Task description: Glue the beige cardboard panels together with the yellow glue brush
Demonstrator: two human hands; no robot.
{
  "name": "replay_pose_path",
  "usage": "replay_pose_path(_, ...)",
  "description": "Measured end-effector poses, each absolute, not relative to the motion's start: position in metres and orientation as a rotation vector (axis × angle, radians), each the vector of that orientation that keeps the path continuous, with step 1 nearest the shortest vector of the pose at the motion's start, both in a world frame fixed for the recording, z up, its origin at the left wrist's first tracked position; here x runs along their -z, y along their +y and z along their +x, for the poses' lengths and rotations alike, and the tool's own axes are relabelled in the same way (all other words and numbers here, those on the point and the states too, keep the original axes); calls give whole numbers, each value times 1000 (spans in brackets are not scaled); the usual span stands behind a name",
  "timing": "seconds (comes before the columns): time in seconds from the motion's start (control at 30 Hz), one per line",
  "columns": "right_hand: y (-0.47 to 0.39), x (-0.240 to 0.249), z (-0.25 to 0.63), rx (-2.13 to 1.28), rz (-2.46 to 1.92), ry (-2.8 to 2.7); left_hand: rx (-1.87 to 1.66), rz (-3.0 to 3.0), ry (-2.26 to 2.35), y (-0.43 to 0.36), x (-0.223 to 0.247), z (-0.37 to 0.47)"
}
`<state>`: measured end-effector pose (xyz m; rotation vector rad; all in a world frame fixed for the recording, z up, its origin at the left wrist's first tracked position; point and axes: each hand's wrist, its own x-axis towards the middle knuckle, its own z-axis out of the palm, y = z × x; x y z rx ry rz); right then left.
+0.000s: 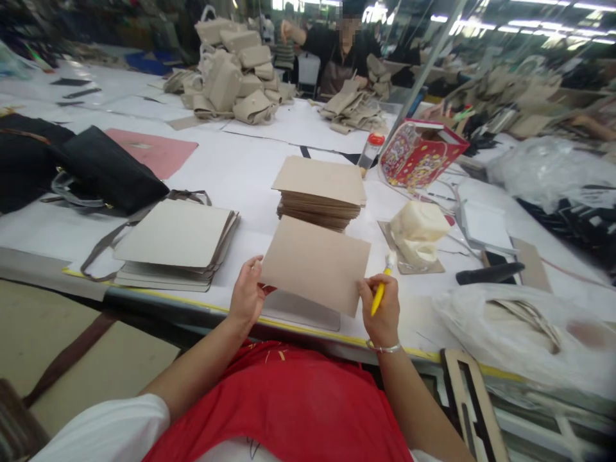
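A tan rectangular panel [315, 266] is held up, slightly tilted, over the table's near edge. My left hand [248, 294] supports its left edge, with some fingers hidden underneath. At the panel's right edge, my right hand [382, 311] pinches the corner and also grips a yellow-handled brush [380, 295], bristles pointing up. Under the raised panel, another flat piece [301, 312] lies on the white surface. Just beyond stands a neat stack of similar tan panels [320, 183]. Left of my left hand is a pile of pale grey-beige panels [173, 234].
A cut-open cream plastic container [419, 231] rests on a board at right. Behind it are a red patterned box [423, 154] and a red-capped bottle [370, 153]. Black bags [106, 170] lie left, a plastic bag [529, 333] right. Across the table, a person sits near heaped beige bags [235, 70].
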<state>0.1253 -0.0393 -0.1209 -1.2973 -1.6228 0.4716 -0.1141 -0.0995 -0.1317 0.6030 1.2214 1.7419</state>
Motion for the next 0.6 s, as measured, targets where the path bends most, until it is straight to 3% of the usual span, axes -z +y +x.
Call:
replay_pose_path(0.2,-37,161,130,-428,-1530,-1844,-1339,691,1638,-106,176,-154)
replay_pose_path(0.4,-20,180,117,-389,-1570,-1888,-1347,586,1610,-82,174,-171)
replay_pose_path(0.6,-10,192,110,-368,-1623,-1959,-1106,670,1721,-60,172,-187)
